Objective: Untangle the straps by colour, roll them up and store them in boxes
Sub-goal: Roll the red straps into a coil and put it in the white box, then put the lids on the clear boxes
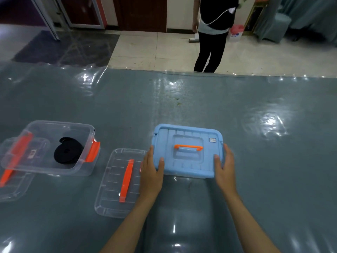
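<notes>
Straps showed only as one black roll (68, 152), lying coiled inside the open clear box (54, 147) at the left of the frame; I could not make out any other colour. Whatever sat beneath the blue lid (187, 151) at centre was hidden, only a thin pale edge showing under its near rim. My left hand (151, 172) pressed flat on the lid's left near corner, fingers spread along its edge, and my right hand (225, 168) clasped the right edge, thumb on top. Both forearms ran off the bottom of the frame.

A clear lid with an orange handle (118, 181) lay flat just left of my left hand, partly covered by my wrist. Another clear lid (21, 156) leaned tilted on the open box's left rim, and a third piece (12, 187) beneath it was cut off by the left edge; I could not tell what it was.

The grey-blue table (237, 110) wore a glossy transparent sheet, wrinkled and full of glare. Beyond it lay pale floor tiles, dark doors in the upper left, and a standing person (213, 33) in dark clothes at upper centre, cut off above the chest.
</notes>
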Demonstrator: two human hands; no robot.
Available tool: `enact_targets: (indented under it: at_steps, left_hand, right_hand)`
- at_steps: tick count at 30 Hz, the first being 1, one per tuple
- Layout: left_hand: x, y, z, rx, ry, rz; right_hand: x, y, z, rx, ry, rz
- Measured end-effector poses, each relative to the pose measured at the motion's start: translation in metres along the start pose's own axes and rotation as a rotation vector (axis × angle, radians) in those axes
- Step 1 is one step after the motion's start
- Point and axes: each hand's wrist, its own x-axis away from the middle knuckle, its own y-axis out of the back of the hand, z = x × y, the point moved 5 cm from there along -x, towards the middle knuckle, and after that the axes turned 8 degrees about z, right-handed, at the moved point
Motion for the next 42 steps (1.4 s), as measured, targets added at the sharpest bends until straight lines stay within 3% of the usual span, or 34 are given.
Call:
enact_targets:
  at_steps: [3,7,13,21,24,28,33,36,42]
  left_hand:
    - [-0.016,0.002,-0.004,0.01,0.012,0.035]
    - [-0.024,0.001,-0.004,0.063,0.043,0.049]
    - [-0.02,-0.001,-0.007,-0.02,0.051,0.005]
    - [-0.006,-0.011,-0.017,-0.192,0.066,0.064]
    - [-0.003,-0.009,-0.024,-0.227,0.083,0.103]
    - [0.014,0.016,-0.035,-0.369,0.046,0.131]
    - [0.074,0.052,-0.04,-0.737,0.024,0.107]
    - [0.116,0.06,-0.05,-1.033,-0.001,0.116]
    - [0.167,0.086,-0.038,-1.009,0.1,0.14]
  right_hand:
    - [-0.012,-0.005,-0.011,-0.232,-0.245,0.004]
    - [-0.022,-0.008,-0.013,-0.348,-0.292,-0.03]
    - [-0.019,-0.005,-0.015,-0.2,-0.308,-0.104]
    - [-0.016,0.018,-0.017,-0.184,-0.274,-0.078]
    - [-0.014,0.03,-0.013,-0.112,-0.279,0.002]
    - [0.01,0.051,0.01,0.153,-0.138,0.042]
    - [0.07,0.048,0.05,0.488,0.214,0.149]
    - [0.097,0.032,0.066,0.557,0.259,0.235]
    - [0.14,-0.022,0.076,0.63,0.294,0.46]
